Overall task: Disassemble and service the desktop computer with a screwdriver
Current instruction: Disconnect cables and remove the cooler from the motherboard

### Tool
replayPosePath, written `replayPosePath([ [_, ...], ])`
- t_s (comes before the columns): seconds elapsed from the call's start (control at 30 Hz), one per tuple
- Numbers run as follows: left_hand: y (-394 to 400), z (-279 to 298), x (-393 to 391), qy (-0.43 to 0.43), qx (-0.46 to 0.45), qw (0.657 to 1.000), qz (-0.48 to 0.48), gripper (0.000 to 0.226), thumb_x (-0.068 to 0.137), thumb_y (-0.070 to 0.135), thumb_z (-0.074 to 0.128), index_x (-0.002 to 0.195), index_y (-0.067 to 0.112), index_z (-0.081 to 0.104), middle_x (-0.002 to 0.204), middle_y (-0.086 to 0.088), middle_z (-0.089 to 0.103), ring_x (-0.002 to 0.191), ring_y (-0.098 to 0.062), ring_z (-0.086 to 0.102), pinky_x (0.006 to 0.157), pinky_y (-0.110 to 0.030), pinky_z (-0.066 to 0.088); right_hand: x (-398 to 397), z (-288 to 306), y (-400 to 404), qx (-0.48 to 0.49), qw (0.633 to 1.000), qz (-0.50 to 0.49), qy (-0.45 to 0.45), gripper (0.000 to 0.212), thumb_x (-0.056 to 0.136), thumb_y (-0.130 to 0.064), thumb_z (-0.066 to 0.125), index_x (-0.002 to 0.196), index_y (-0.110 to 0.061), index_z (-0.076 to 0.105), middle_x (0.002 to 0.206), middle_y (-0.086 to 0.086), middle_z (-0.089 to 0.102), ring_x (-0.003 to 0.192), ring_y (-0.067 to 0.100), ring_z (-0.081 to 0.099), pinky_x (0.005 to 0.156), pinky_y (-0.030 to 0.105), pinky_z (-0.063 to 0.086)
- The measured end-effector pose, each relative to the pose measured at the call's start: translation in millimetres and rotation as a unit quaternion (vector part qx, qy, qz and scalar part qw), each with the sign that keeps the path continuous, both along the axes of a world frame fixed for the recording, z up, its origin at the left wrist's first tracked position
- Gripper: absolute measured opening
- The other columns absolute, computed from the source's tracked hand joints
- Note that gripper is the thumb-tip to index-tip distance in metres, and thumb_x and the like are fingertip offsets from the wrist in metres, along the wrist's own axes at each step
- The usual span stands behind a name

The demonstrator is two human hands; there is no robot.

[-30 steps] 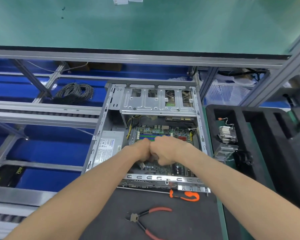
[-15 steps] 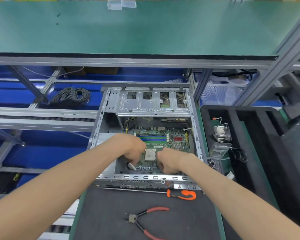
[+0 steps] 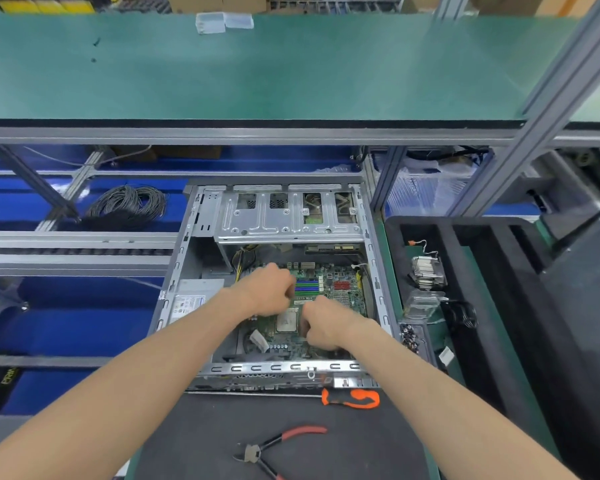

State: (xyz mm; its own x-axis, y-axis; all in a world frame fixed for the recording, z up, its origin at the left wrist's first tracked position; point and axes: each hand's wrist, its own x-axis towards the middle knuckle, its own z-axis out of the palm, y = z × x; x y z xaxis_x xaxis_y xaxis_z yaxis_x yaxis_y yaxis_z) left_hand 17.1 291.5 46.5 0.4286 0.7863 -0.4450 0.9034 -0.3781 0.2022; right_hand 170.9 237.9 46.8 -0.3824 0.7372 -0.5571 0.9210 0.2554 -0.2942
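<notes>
Left hand [image 3: 269,291] moved up, right hand [image 3: 323,327] stayed, both curled over green motherboard [image 3: 340,292]; grip unclear.

Both bare forearms reach forward from the lower corners and converge toward the middle. The left hand [image 3: 269,289] sits slightly farther out, knuckles up, fingers curled under. The right hand [image 3: 323,322] lies just beside it, nearer the body, fingers also curled downward; what either holds is hidden.
</notes>
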Motion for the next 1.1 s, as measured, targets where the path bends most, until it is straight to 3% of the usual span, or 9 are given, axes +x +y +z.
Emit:
replayPosePath([
  [0.17,16,-21,2,-0.059,0.073,0.992,0.084,0.040,0.093,0.014,0.056,0.132,0.010,0.055,0.124,-0.014,0.059,0.112,-0.034,0.057,0.090,-0.041,0.051,-1,0,4,0.068,0.997,-0.021,-0.024,0.016,0.087,-0.009,0.055,0.103,-0.009,0.059,0.094,0.010,0.051,0.082,0.031,0.054,0.070,0.036,0.048],
  [0.3,24,-33,7,-0.050,0.065,0.994,0.078,0.049,0.098,0.025,0.052,0.144,0.009,0.044,0.126,-0.019,0.058,0.117,-0.038,0.055,0.095,-0.044,0.049,0,-1,4,0.096,0.992,-0.055,-0.052,0.022,0.090,-0.017,0.060,0.110,-0.008,0.059,0.115,0.014,0.058,0.105,0.034,0.059,0.079,0.043,0.052],
  [0.4,33,-35,27,-0.078,0.037,0.996,0.038,0.036,0.101,0.037,0.052,0.123,0.009,0.056,0.117,-0.018,0.062,0.108,-0.035,0.057,0.086,-0.040,0.047,1,-6,4,0.108,0.990,-0.065,-0.065,0.043,0.088,-0.019,0.061,0.128,-0.002,0.058,0.141,0.018,0.045,0.131,0.034,0.042,0.093,0.050,0.051],
  [0.5,43,-39,48,-0.078,-0.004,0.996,0.033,0.032,0.103,0.045,0.047,0.097,0.014,0.052,0.105,-0.015,0.065,0.089,-0.026,0.053,0.077,-0.037,0.047,4,-12,6,0.103,0.988,-0.079,-0.089,0.057,0.088,-0.026,0.064,0.137,-0.001,0.051,0.154,0.016,0.029,0.139,0.032,0.030,0.104,0.051,0.043],
  [0.73,59,-57,76,-0.086,-0.048,0.992,0.073,0.049,0.102,0.058,0.037,0.119,0.019,0.063,0.118,-0.013,0.068,0.109,-0.029,0.061,0.077,-0.032,0.042,4,-17,8,0.094,0.985,-0.100,-0.106,0.070,0.089,-0.034,0.066,0.142,0.003,0.040,0.145,0.019,0.033,0.135,0.035,0.035,0.101,0.051,0.044],
  [0.8,61,-63,80,-0.113,-0.046,0.987,0.100,0.050,0.100,0.061,0.040,0.115,0.019,0.063,0.115,-0.013,0.069,0.106,-0.028,0.062,0.077,-0.031,0.045,4,-17,9,0.101,0.983,-0.118,-0.096,0.069,0.089,-0.031,0.066,0.142,0.004,0.040,0.142,0.019,0.037,0.133,0.035,0.037,0.097,0.050,0.047],
  [0.87,61,-66,81,-0.137,-0.042,0.985,0.101,0.043,0.100,0.060,0.042,0.109,0.023,0.061,0.113,-0.012,0.069,0.099,-0.024,0.062,0.073,-0.031,0.045,2,-14,9,0.118,0.980,-0.134,-0.085,0.057,0.088,-0.024,0.064,0.136,0.002,0.048,0.135,0.020,0.046,0.124,0.035,0.047,0.086,0.047,0.050],
  [1.0,64,-70,84,-0.126,-0.052,0.989,0.052,0.047,0.104,0.055,0.033,0.140,0.030,0.051,0.133,-0.009,0.062,0.116,-0.027,0.060,0.077,-0.031,0.043,3,-6,10,0.156,0.972,-0.159,-0.079,0.015,0.088,-0.018,0.062,0.099,-0.009,0.063,0.107,0.016,0.064,0.097,0.035,0.064,0.065,0.038,0.043],
  [1.1,66,-76,93,-0.146,-0.052,0.987,0.041,0.046,0.104,0.053,0.036,0.143,0.033,0.047,0.133,-0.009,0.063,0.115,-0.027,0.061,0.077,-0.031,0.043,4,-10,10,0.122,0.974,-0.170,-0.087,0.030,0.089,-0.022,0.063,0.113,-0.005,0.063,0.119,0.019,0.061,0.107,0.036,0.062,0.073,0.040,0.047],
])
